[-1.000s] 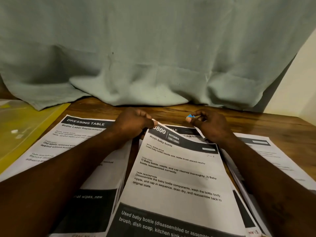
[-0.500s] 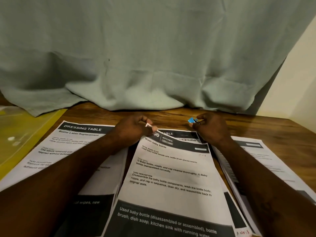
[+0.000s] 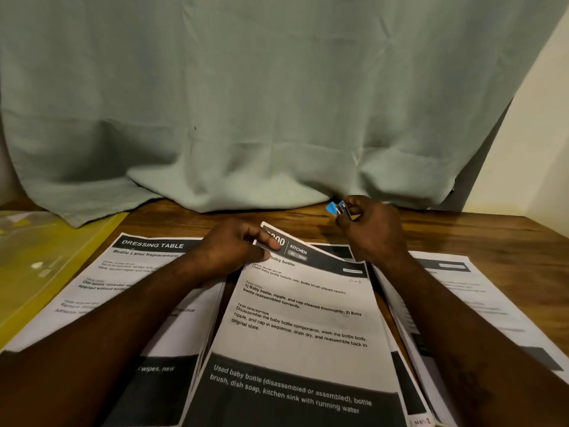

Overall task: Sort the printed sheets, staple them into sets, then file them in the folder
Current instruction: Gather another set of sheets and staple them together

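Note:
Three piles of printed sheets lie on the wooden table. My left hand (image 3: pixel 237 246) pinches the top left corner of the middle "Kitchen" set (image 3: pixel 303 322) and lifts that corner. My right hand (image 3: pixel 369 226) holds a small blue stapler (image 3: pixel 335 208) just above and to the right of that corner, apart from the paper. The "Dressing Table" pile (image 3: pixel 132 272) sits on the left under my left forearm. A third pile (image 3: pixel 471 300) lies on the right, partly hidden by my right forearm. A yellow folder (image 3: pixel 40 266) rests at the far left.
A grey-green cloth (image 3: pixel 277 103) hangs behind the table and drapes onto its back edge. Bare wooden table (image 3: pixel 508 238) shows at the back right. A pale wall stands at the far right.
My right hand has risen and moved right with the stapler, away from the sheets. My left hand keeps its pinch on the corner, which is now lifted more.

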